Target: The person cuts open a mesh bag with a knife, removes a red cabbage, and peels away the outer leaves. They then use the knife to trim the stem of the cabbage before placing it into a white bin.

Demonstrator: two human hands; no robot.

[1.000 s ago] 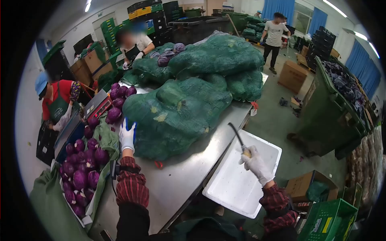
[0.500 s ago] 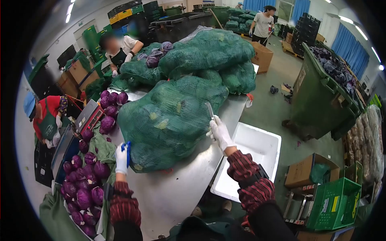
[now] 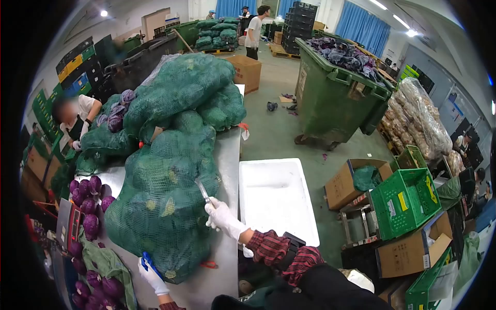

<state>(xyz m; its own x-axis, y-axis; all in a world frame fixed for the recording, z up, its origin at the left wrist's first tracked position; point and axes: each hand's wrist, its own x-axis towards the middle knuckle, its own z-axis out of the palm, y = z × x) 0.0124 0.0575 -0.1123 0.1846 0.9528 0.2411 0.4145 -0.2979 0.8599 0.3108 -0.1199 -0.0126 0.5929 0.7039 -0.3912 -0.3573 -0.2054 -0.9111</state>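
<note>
green bin (image 3: 330, 106), white tub (image 3: 276, 199), purple cabbages (image 3: 88, 199), crates (image 3: 405, 201).

Right hand (image 3: 223, 218): we grip a knife (image 3: 202, 191), blade against the green net sack (image 3: 163, 206).
Left hand (image 3: 151, 276): we press the sack's lower edge.
Table (image 3: 227, 155): steel, under the sack.

The sack (image 3: 165, 206) was coarse green net; the table (image 3: 227, 155) brushed metal, dully shiny. Both hands wore smooth white gloves — the right hand (image 3: 223, 217) gripped a knife (image 3: 202, 190) of bare steel.
</note>
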